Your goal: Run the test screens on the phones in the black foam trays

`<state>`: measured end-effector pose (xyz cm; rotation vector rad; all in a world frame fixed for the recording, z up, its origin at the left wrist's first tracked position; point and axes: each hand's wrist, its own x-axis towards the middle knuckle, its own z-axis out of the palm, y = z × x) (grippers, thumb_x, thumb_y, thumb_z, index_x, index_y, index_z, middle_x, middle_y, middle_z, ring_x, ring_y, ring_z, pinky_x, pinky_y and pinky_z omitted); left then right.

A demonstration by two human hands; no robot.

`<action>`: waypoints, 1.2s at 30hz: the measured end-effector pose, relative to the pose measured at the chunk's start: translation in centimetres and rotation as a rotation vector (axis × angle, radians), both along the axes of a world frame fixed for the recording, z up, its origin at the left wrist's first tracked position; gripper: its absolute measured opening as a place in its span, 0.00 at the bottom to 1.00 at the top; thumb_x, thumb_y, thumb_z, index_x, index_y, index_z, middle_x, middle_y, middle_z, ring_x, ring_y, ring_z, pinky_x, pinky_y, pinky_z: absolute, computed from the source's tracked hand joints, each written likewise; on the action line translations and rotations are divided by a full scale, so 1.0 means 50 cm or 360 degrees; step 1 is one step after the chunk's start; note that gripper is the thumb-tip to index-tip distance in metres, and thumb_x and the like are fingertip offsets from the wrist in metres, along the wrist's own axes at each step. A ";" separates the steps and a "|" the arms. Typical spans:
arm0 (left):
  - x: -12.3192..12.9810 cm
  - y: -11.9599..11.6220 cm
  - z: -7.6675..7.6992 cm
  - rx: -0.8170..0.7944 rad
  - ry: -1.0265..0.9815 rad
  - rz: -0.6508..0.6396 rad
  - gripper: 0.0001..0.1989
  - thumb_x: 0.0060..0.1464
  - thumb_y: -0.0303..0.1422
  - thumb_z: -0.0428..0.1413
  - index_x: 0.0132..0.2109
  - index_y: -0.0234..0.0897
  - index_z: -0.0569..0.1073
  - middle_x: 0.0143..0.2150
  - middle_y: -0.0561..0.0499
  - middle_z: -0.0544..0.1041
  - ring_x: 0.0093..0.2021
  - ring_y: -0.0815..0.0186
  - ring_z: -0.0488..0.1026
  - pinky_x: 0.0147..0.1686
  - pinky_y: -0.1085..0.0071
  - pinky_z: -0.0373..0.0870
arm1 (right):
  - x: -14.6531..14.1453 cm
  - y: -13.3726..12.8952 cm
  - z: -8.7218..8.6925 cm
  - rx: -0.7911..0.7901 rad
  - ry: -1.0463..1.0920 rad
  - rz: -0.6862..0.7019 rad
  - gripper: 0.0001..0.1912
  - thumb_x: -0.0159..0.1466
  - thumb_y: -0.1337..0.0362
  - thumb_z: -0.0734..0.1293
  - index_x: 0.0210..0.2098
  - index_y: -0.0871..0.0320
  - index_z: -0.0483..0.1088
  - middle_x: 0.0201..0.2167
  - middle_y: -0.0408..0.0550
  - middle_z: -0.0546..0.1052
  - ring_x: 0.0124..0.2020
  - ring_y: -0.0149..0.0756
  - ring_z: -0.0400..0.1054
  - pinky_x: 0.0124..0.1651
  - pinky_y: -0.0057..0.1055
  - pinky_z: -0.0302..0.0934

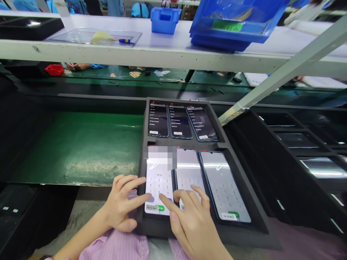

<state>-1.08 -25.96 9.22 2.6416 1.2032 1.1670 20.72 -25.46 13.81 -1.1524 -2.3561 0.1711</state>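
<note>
A black foam tray in front of me holds two rows of smartphones. In the near row, the left smartphone shows a dial pad with "*#*#" typed; part of its top is blurred out. My left hand is open at its left edge, index fingertip at the lower-left keys. My right hand is open too, its index finger pointing at the keys near 8 and 0 and its other fingers over the middle smartphone. The right smartphone also shows a dial pad. Three far-row smartphones display dark text menus.
A green work surface lies left of the tray. To the right stands another black tray of phones. A slanted metal post rises behind. On the shelf above are blue bins. Another person's hands rest beyond it.
</note>
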 end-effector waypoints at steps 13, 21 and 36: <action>0.001 0.006 0.008 -0.0055 0.0158 -0.0034 0.26 0.61 0.43 0.32 0.48 0.43 0.72 0.55 0.43 0.63 0.53 0.57 0.59 0.46 0.60 0.53 | 0.018 0.000 -0.001 0.0118 0.0258 -0.0010 0.19 0.63 0.72 0.51 0.32 0.58 0.73 0.25 0.43 0.65 0.29 0.30 0.59 0.50 0.38 0.49; 0.000 -0.010 0.006 -0.0061 0.0121 -0.0050 0.31 0.61 0.47 0.28 0.48 0.46 0.72 0.54 0.45 0.66 0.52 0.56 0.59 0.46 0.59 0.53 | 0.003 -0.004 -0.016 0.0057 0.0301 -0.0082 0.20 0.65 0.68 0.51 0.33 0.58 0.74 0.26 0.44 0.66 0.30 0.31 0.59 0.52 0.37 0.47; 0.006 -0.002 0.023 -0.0007 0.0193 -0.0044 0.29 0.62 0.43 0.30 0.42 0.41 0.74 0.49 0.42 0.69 0.50 0.56 0.60 0.44 0.61 0.52 | 0.015 -0.002 -0.013 0.0121 0.0285 -0.0136 0.19 0.63 0.70 0.52 0.32 0.56 0.74 0.27 0.43 0.66 0.31 0.31 0.60 0.52 0.38 0.46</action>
